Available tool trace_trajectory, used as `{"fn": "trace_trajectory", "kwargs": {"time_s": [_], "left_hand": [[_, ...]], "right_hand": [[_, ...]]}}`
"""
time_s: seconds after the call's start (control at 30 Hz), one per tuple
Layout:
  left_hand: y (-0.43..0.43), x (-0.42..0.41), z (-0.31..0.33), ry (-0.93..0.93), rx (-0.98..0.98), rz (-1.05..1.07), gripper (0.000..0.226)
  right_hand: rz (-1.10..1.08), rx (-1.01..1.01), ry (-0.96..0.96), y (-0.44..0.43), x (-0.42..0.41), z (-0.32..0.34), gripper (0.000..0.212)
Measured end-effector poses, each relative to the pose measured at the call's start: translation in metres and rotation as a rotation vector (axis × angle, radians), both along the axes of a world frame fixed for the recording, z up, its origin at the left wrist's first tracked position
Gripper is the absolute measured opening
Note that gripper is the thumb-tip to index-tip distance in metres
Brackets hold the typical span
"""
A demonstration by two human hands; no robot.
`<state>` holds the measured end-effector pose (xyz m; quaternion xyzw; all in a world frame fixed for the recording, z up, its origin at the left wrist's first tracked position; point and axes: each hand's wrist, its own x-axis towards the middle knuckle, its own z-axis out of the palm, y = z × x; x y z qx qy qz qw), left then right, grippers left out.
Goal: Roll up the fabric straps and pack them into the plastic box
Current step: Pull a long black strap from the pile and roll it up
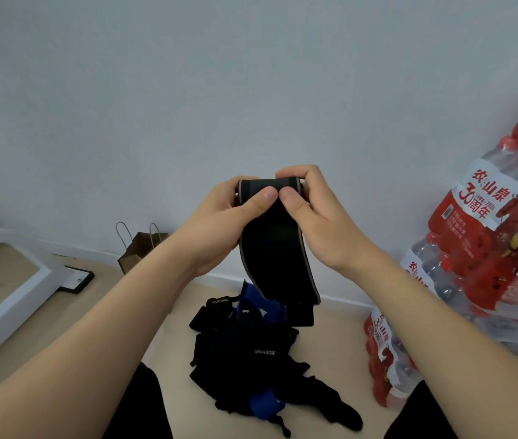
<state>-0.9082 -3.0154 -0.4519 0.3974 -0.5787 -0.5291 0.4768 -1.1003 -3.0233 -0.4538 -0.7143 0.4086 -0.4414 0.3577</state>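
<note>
black strap (278, 258), held up at centre: your left hand (219, 217) and right hand (314, 213) each pinch its top end, roll barely begun, tail hanging toward 6 o'clock. pile of straps (251, 353) at 6 o'clock lies unrolled; plastic box not in view.

Ahead of me a brown paper bag (139, 248) with looped handles stands on the beige floor (118, 315), against the pale wall (219, 74). At the floor's right edge, shrink-wrapped packs of water bottles (486, 248) with red labels and red caps are stacked against the wall. On my left a white frame (13, 296) slants across the floor, and a flat black plate (77, 280) lies at its far end.
</note>
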Motion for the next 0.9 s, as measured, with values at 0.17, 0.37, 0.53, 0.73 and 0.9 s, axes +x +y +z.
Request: {"fn": "trace_trajectory", "kwargs": {"time_s": [0.17, 0.37, 0.53, 0.73, 0.9], "left_hand": [[0.003, 0.005, -0.011, -0.041, -0.035, -0.014, 0.033], [0.002, 0.004, -0.012, 0.107, 0.040, 0.013, 0.047], [0.004, 0.011, -0.014, -0.012, -0.047, 0.023, 0.039], [-0.003, -0.007, -0.018, -0.022, -0.012, 0.103, 0.035], [-0.013, -0.012, -0.018, -0.061, 0.001, 0.025, 0.042]], "right_hand": [[-0.115, 0.113, -0.037, -0.002, 0.014, -0.011, 0.052], [-0.018, 0.303, -0.293, 0.002, 0.035, -0.023, 0.041], [0.124, 0.503, -0.570, 0.006, 0.041, -0.024, 0.050], [-0.027, 0.058, -0.021, -0.004, 0.016, -0.027, 0.037], [0.005, -0.091, -0.032, -0.014, 0.002, -0.026, 0.022]]}}
